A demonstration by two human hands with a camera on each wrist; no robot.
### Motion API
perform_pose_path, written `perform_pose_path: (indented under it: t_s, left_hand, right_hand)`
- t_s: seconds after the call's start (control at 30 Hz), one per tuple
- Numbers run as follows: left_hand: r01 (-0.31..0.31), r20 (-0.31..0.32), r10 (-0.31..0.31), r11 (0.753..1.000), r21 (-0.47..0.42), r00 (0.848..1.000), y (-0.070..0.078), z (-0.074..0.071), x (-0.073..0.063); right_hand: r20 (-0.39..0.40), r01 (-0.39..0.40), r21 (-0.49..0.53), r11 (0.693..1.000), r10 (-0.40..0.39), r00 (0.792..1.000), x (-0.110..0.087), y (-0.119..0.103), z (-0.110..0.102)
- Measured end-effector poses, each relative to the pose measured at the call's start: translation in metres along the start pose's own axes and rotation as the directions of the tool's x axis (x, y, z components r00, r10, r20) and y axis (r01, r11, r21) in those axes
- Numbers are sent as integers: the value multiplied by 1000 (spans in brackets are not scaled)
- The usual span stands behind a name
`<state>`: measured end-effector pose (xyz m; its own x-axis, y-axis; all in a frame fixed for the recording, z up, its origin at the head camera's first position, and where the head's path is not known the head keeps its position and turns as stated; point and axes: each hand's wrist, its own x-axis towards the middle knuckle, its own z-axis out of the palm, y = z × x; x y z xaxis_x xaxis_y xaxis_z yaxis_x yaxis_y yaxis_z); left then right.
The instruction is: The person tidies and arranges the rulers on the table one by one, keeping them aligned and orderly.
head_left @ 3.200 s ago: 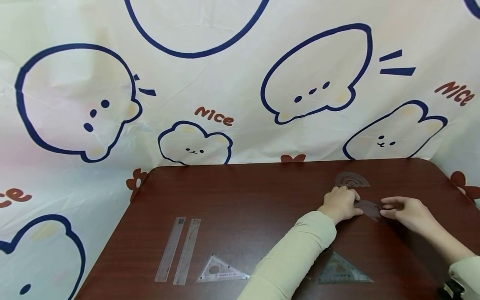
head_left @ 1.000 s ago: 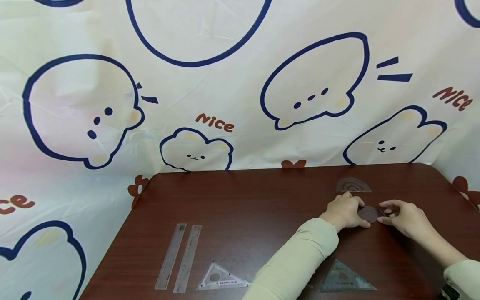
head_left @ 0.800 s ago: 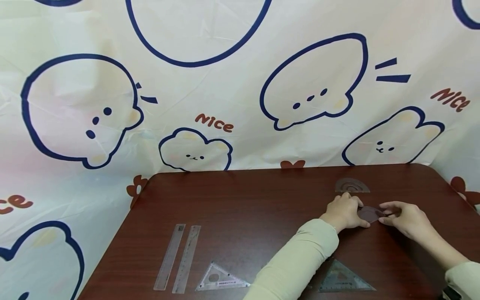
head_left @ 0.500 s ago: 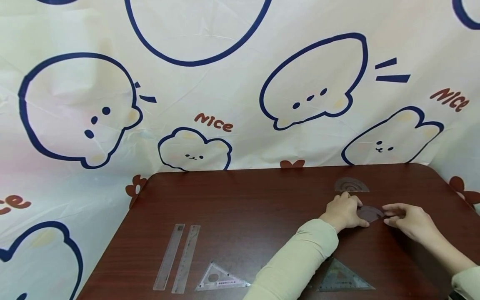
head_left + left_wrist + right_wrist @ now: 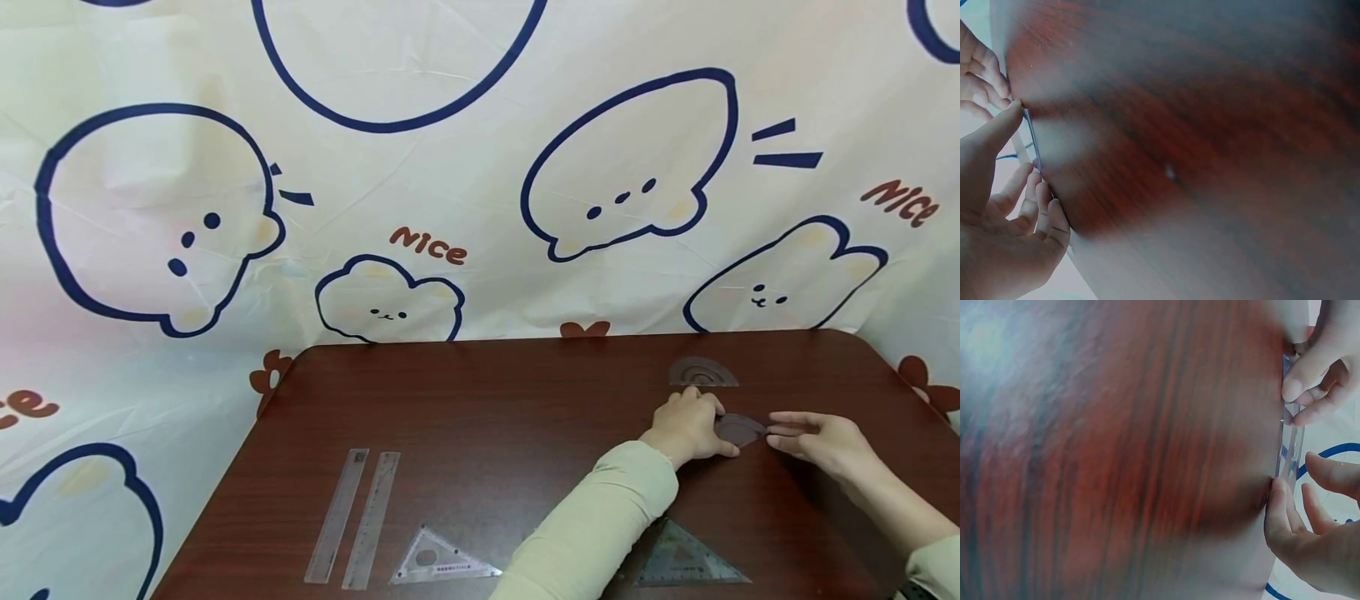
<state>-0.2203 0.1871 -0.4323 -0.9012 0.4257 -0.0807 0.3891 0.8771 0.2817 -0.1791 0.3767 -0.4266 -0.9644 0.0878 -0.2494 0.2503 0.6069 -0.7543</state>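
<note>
In the head view, a clear, greyish protractor (image 5: 739, 430) lies on the right part of the brown table, between both hands. My left hand (image 5: 686, 423) holds its left side between thumb and fingers. In the left wrist view, the left hand (image 5: 1004, 231) spans the protractor's thin edge (image 5: 1032, 140). My right hand (image 5: 825, 442) stretches its fingers towards the right end, with the fingertips touching or very near it. In the right wrist view, the right hand (image 5: 1316, 531) is spread beside the clear protractor (image 5: 1289, 447). The left fingers cover part of the protractor.
Another protractor (image 5: 703, 372) lies just behind the left hand. Two clear rulers (image 5: 337, 517) lie side by side at left. A clear set square (image 5: 442, 557) and a greenish set square (image 5: 690, 557) lie near the front. A patterned cloth (image 5: 495, 200) hangs behind the table.
The right hand has drawn slightly rightward and its fingers have straightened. The protractor's visible outline has turned a little since the earliest frame. The left hand has stayed nearly in place lately.
</note>
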Motion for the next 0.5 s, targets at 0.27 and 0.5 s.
perform_pose_path:
  t_s: [0.27,0.5]
  left_hand:
    - [-7,-3,7,1000,3,1000,0,1,-1]
    - [4,-6,-4,1000,-2,1000,-1,0,-1]
  right_hand:
    - [5,-29,18,999,29,1000,-2,-3,1]
    - [92,-37,164,986,22,996,-3,-8,1]
